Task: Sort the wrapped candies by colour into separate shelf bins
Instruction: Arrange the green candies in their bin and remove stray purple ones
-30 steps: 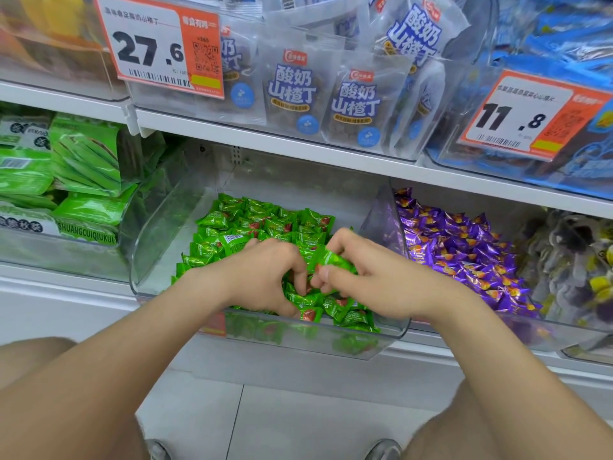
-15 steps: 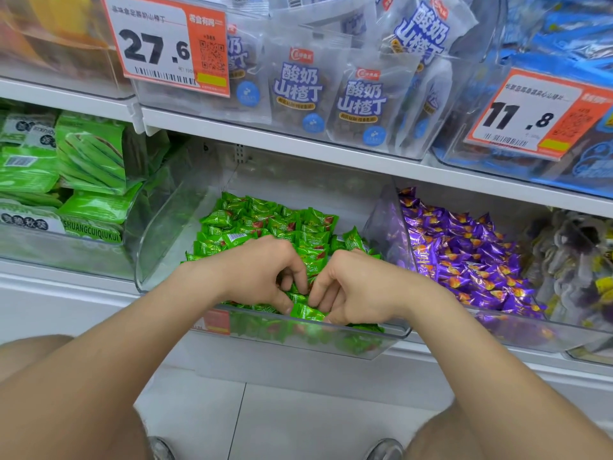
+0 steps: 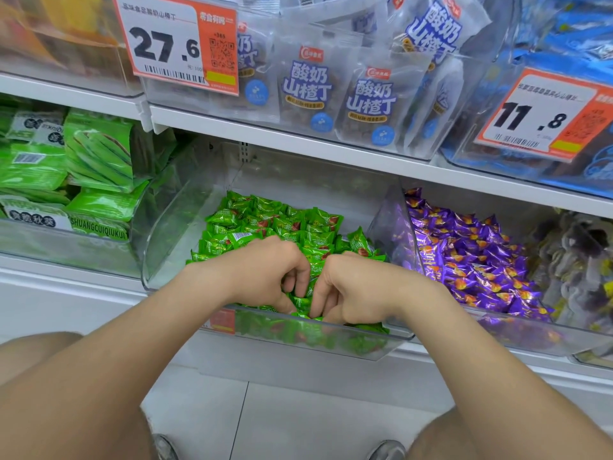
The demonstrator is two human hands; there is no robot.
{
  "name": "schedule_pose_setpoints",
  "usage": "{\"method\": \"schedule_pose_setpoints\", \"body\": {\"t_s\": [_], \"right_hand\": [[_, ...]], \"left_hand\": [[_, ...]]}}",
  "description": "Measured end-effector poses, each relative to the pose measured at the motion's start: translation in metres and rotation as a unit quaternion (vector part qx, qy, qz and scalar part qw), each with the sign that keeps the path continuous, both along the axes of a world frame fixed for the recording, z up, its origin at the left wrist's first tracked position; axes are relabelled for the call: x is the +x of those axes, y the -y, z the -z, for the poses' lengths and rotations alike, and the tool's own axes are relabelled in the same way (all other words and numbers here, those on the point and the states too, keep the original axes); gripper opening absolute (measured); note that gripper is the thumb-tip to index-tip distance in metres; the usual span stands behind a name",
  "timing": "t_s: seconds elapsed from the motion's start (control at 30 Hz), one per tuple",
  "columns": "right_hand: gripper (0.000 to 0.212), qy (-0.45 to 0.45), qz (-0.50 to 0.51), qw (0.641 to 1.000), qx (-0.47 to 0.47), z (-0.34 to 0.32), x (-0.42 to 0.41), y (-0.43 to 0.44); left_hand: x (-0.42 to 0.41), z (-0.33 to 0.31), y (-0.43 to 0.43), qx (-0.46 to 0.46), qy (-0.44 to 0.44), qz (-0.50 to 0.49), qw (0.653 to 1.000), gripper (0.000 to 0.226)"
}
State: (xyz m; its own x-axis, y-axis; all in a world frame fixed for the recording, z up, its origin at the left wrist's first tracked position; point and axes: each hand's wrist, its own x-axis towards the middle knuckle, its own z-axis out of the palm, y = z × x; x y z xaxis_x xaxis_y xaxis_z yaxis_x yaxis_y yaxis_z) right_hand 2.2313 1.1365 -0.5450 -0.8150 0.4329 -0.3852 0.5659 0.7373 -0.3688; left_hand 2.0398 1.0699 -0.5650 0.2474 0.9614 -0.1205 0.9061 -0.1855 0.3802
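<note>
A clear plastic bin (image 3: 166, 234) on the lower shelf holds a heap of green wrapped candies (image 3: 272, 220). Both my hands are down in its front part, knuckles up. My left hand (image 3: 265, 270) has its fingers curled into the green candies near the front wall. My right hand (image 3: 358, 287) sits beside it, fingers curled into the same candies; the fingertips of both hands nearly meet. The bin to the right (image 3: 384, 220) holds purple wrapped candies (image 3: 471, 254). What lies under my palms is hidden.
Green snack packets (image 3: 96, 167) fill the bin on the left. Grey-purple candies (image 3: 577, 260) lie at the far right. The upper shelf (image 3: 298, 141) carries bins of white-blue packets with orange price tags (image 3: 182, 41). Tiled floor and my shoes show below.
My hands have sunk lower toward the bin's front wall and drawn closer together. The green candy that the right hand held up a second ago is no longer raised.
</note>
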Motion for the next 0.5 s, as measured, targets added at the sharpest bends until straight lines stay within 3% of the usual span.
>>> {"method": "schedule_pose_setpoints", "body": {"t_s": [0.13,0.23,0.37,0.5], "right_hand": [[0.016,-0.003,0.017,0.998,0.057,-0.002,0.002,0.000],[0.026,-0.025,0.045,0.995,0.087,-0.007,0.006,0.000],[0.035,-0.022,0.035,0.996,0.083,-0.005,0.012,0.002],[0.029,-0.030,0.021,0.998,0.054,-0.003,0.013,0.003]], "left_hand": [[0.000,0.003,-0.001,0.007,-0.008,-0.004,1.000,0.029],[-0.003,0.002,0.000,0.020,-0.035,0.002,0.999,0.027],[-0.005,0.001,0.004,0.021,-0.039,0.009,0.999,0.030],[-0.001,0.001,0.007,0.029,-0.094,0.011,0.995,0.029]]}}
